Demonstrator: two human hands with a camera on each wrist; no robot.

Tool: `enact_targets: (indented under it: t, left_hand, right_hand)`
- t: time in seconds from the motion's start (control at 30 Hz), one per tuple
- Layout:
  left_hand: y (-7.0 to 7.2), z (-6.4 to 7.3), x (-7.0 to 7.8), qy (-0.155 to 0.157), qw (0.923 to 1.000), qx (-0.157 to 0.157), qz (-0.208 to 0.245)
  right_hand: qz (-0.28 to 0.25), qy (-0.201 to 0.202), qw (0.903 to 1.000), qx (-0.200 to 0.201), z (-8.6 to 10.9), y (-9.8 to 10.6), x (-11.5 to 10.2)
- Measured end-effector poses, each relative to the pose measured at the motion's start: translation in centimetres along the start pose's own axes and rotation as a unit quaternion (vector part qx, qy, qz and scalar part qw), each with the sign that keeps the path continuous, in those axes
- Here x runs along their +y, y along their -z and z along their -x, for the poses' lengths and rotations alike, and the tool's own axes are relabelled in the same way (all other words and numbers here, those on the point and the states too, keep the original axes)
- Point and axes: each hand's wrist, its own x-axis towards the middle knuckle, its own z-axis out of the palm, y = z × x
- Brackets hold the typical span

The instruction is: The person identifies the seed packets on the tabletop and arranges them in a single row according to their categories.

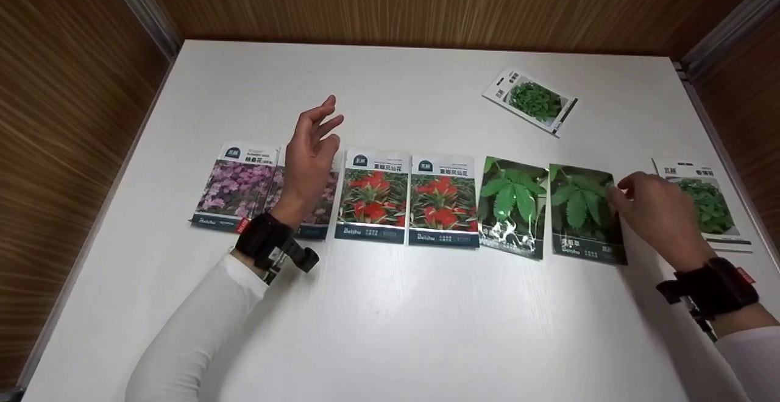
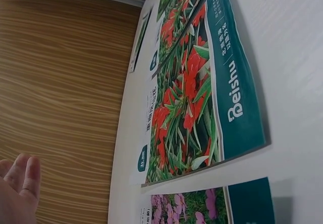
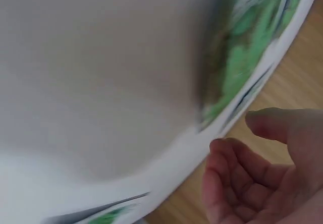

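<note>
My left hand (image 1: 311,161) hovers over the second purple-flower seed packet (image 1: 317,210), hiding part of it, with its fingers loosely bent and holding nothing. In the left wrist view, its fingertips (image 2: 31,176) show at the lower left, apart from the packets. My right hand (image 1: 661,216) is beside the right edge of a dark green-leaf seed packet (image 1: 579,207); whether it touches is unclear. The right wrist view shows the thumb (image 3: 267,123) apart from the bent fingers, with nothing between. Behind that hand lies a white-bordered leafy-herb packet (image 1: 710,207), partly covered.
In a row across the white table (image 1: 390,329) lie another purple-flower packet (image 1: 237,186), two red-flower packets (image 1: 373,198) and a glossy leaf packet (image 1: 512,207). Farther back, an herb packet (image 1: 533,100) lies at an angle. Wood-grain panels (image 1: 426,6) border the table.
</note>
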Motion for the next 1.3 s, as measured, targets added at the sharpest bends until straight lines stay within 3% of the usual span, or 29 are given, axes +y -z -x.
enact_targets:
  t: [0.13, 0.4, 0.53, 0.77, 0.93, 1.3]
  left_hand:
    - [0.1, 0.0, 0.0, 0.000, 1.0000, -0.001, -0.008]
    - [0.2, -0.1, 0.0, -0.009, 0.9978, -0.010, -0.065]
    - [0.3, -0.1, -0.1, -0.013, 0.9947, -0.014, -0.101]
    - [0.4, 0.1, -0.1, -0.015, 0.9898, -0.032, -0.138]
    - [0.3, 0.1, 0.0, -0.015, 0.9882, -0.036, -0.148]
    - [0.4, 0.2, -0.3, -0.020, 0.9889, -0.041, -0.142]
  right_hand:
    - [-0.005, 0.089, 0.9954, 0.034, -0.5, -0.5, -2.9]
    - [0.016, 0.200, 0.9796, -0.011, -0.9, -2.7, -7.0]
    - [0.041, 0.212, 0.9735, -0.076, -1.1, -3.5, -8.0]
    - [0.056, 0.216, 0.9532, -0.204, -2.0, -3.9, -8.6]
    - [0.044, 0.222, 0.9456, -0.234, -2.7, -3.6, -8.6]
    - [0.042, 0.220, 0.9392, -0.260, -3.3, -3.1, -8.8]
